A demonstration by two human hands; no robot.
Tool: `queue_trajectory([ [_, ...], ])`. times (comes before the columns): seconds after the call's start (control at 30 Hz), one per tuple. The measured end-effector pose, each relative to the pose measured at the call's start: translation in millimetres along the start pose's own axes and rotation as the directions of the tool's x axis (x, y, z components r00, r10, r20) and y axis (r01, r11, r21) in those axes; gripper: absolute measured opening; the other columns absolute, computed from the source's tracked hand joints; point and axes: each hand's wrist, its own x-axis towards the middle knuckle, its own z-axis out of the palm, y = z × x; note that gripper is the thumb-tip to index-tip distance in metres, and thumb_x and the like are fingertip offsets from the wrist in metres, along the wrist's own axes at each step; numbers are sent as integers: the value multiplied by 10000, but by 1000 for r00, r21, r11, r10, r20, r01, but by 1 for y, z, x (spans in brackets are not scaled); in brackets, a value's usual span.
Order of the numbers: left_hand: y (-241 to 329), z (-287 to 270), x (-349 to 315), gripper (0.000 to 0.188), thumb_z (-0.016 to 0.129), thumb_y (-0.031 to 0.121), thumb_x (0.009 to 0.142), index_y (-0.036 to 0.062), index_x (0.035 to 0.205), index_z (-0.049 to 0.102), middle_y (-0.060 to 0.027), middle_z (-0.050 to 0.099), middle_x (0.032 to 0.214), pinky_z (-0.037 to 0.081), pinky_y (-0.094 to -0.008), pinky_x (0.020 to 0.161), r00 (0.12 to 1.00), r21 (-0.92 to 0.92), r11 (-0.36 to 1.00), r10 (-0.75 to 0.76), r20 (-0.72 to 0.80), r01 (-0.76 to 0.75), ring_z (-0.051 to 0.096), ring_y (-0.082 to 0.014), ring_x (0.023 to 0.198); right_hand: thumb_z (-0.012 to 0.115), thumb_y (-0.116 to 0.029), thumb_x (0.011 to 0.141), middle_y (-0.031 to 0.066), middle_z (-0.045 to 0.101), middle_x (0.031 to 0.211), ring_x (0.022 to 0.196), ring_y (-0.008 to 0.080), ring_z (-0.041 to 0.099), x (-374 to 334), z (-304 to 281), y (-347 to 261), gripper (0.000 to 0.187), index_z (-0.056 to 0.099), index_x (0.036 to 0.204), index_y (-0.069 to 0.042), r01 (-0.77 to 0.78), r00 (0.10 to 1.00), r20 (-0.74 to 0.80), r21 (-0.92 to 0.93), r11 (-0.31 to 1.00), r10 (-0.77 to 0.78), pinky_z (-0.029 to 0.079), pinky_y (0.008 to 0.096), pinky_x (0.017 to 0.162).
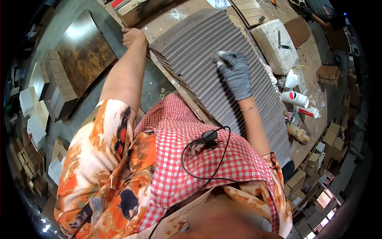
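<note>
A row of long, narrow grey strips (195, 44) lies side by side on the workbench, running diagonally in front of me. My right hand (235, 73), in a grey knit glove, rests over the middle of these strips. Its thumb and fingertips are pinched on a small greyish piece whose kind I cannot make out. Bare and off to the far left, my left hand (134, 37) is closed at the workbench edge, beyond the strips' left ends. Its fingers curl over that edge, and their undersides are hidden.
Right of the strips lie a plastic-wrapped white bundle (274, 46), a white can (294, 98), a white-and-red tube (308, 112) and a bottle (298, 132). A brown-stained panel (85, 53) and stacked boards (59, 81) stand at left. Another person (320, 10) is at the far right.
</note>
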Motion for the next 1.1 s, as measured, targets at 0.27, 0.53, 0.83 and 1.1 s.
queue_trajectory([
  [0.27,5,-10,-12,660,290,447,1070,-43,1022,730,-235,712,1120,480,-511,968,1000,3,1000,-4,27,4,624,-409,1118,801,-136,813,165,710,1053,965,309,673,88,-36,121,302,762,1091,-24,-24,991,-136,-199,980,-3,529,390,930],
  [0.53,7,-17,-20,719,259,479,1072,-78,1095,713,-266,688,1195,455,-544,1014,996,-37,999,-10,94,14,606,-437,1185,797,-191,862,184,725,1060,924,253,711,107,-48,151,337,745,1123,15,-69,988,-150,-138,988,48,564,344,849],
  [0.83,1,-11,-7,663,286,454,1067,-34,1032,733,-220,713,1128,486,-509,960,999,11,1000,-13,41,12,625,-393,1122,786,-163,858,174,678,1030,901,288,684,103,-34,129,328,738,1138,1,-55,987,-161,-149,987,31,557,370,845],
  [1.1,6,-12,-11,670,279,456,1069,-44,1045,725,-228,707,1143,478,-506,979,998,1,1000,-5,69,5,614,-398,1145,767,-158,857,186,708,1027,961,315,677,109,-33,139,316,741,1133,-6,9,984,-172,-178,984,-40,527,393,926],
])
